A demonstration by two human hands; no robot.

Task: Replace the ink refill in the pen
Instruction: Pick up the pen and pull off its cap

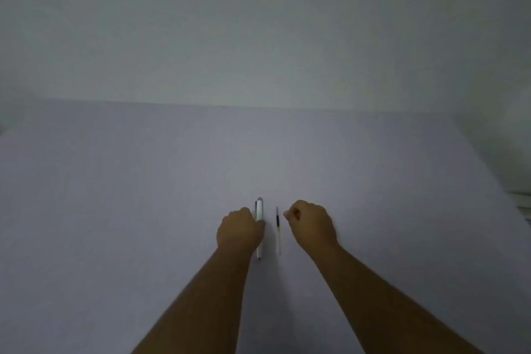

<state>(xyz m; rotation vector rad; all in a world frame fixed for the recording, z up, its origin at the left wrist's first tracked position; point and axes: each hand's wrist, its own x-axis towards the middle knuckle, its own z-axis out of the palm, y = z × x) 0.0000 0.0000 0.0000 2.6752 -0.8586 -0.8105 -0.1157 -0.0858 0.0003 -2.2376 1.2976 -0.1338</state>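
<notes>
A white pen (259, 210) lies on the pale table (143, 210), pointing away from me. My left hand (239, 231) covers its middle with the fingers curled over the barrel; both ends of the pen stick out. Just right of the pen, parallel to it, lies a thin ink refill (277, 230) with a dark band and a clear tube. My right hand (311, 224) hovers to the right of the refill as a loose fist, thumb against forefinger, a small gap away from the refill and holding nothing.
The table runs back to a plain grey-white wall (258, 37). The table's right edge slants down at the far right, with something pale and striped (521, 201) beyond it.
</notes>
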